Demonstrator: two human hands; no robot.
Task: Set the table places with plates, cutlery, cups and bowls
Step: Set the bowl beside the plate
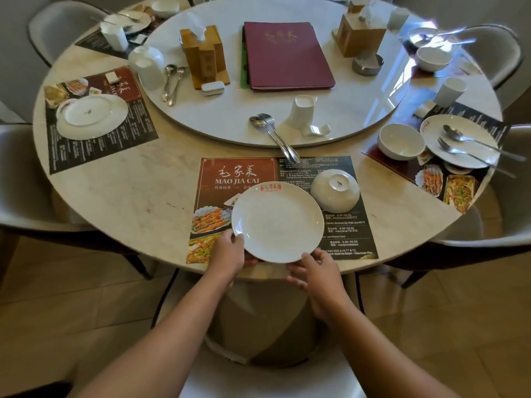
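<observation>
While the left hand (230,248) pinches the plate (277,222) by its rim, the right hand (314,271) lies with loosely spread grip just beside it, an upside-down bowl (334,191) beyond both.

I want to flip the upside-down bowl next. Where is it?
Head view, right of centre: the bowl sits on the near placemat, just up and right of the plate.
</observation>
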